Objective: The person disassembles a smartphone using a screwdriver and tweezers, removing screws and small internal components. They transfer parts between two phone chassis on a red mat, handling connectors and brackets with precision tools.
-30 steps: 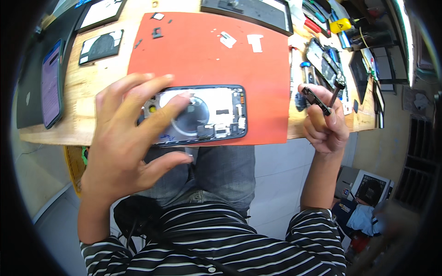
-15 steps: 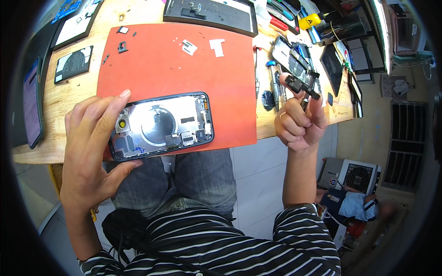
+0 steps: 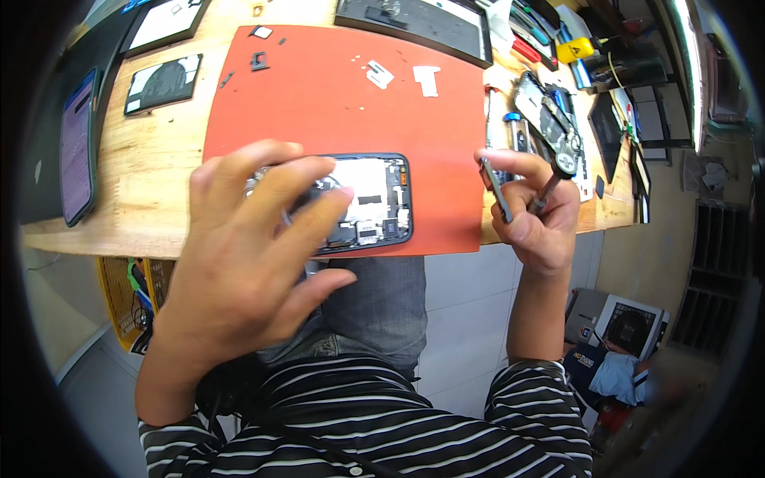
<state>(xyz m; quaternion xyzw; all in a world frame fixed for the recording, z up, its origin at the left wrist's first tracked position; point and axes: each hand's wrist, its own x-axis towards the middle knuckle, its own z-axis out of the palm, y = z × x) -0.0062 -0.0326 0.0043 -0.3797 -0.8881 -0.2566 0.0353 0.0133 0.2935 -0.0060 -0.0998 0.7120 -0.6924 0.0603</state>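
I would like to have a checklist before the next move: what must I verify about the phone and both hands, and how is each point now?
1. Phone on the red mat: ok for its right end; the left end is hidden.
2. Phone's inside uncovered: not ok, the left hand is over it.
3. Left hand touching the phone: cannot tell.
4. Small part in the right hand: ok, pinched between thumb and index finger.
5. Screwdriver in the right hand too: ok.
6. White pieces apart from the phone: ok.
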